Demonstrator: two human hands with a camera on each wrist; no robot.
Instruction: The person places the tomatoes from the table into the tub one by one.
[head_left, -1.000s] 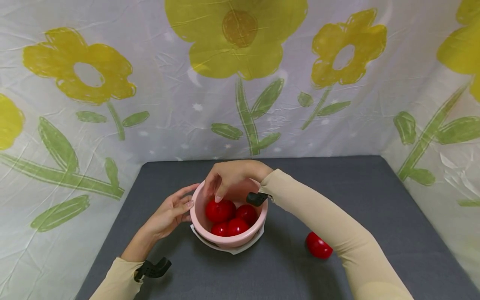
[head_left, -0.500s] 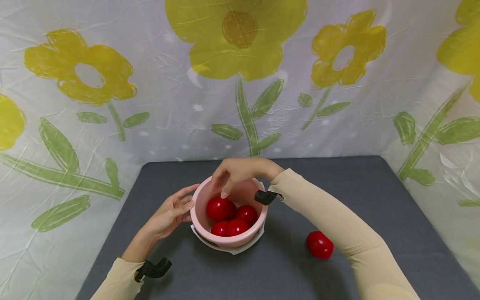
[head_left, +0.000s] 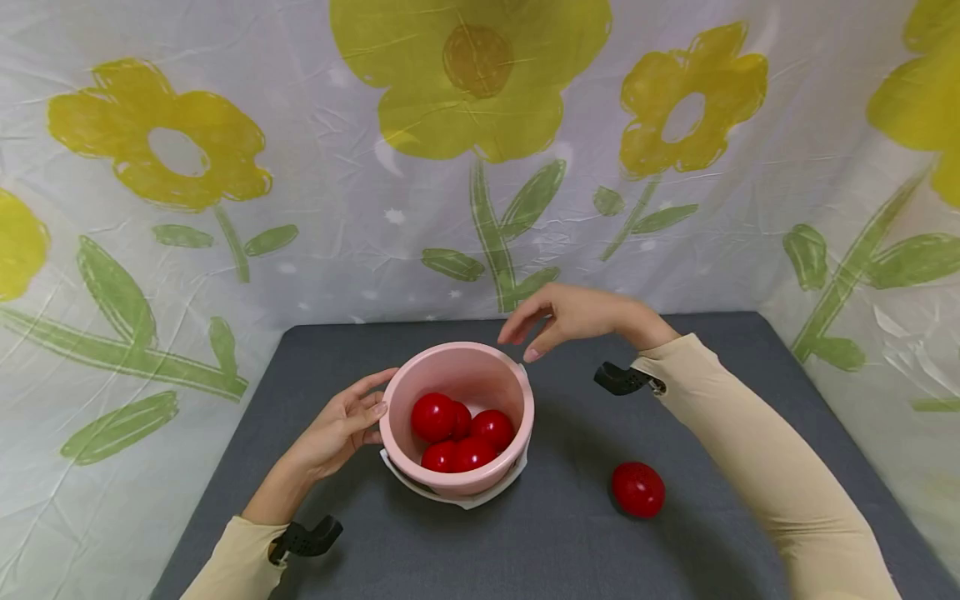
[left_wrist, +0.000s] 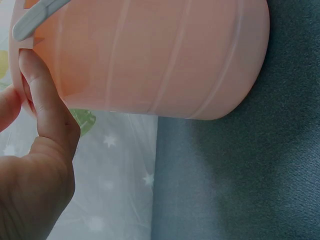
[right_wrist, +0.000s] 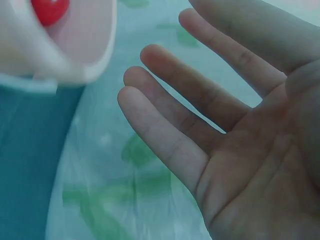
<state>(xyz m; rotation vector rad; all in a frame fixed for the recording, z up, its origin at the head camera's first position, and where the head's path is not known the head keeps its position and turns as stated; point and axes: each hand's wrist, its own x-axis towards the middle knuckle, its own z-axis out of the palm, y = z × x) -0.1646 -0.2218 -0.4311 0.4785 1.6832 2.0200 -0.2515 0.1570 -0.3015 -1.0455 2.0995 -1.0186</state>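
Note:
A pink bucket [head_left: 456,479] with a white handle stands near the middle of the table, holding several glossy red apple-like balls [head_left: 433,417]. At its left side, my left hand [head_left: 341,429] holds the rim; in the left wrist view the bucket [left_wrist: 150,55] fills the upper part, with the thumb and a finger on its rim. My right hand [head_left: 573,317] hovers beyond the bucket's far right edge, holding nothing. The right wrist view shows that hand's fingers [right_wrist: 170,130] spread and loosely bent. Another glossy red apple-like ball [head_left: 637,490] lies on the table to the bucket's right.
The table has a dark grey cloth [head_left: 570,542]. Behind it and at both sides hangs a pale curtain [head_left: 330,250] printed with yellow flowers. Black wrist cameras [head_left: 307,536] sit on both forearms. The white bucket handle [head_left: 468,502] hangs down in front.
My right hand has come up out of the bucket, emptied, and moved right past the rim. The red ball on the table is now fully uncovered. My left hand stays put.

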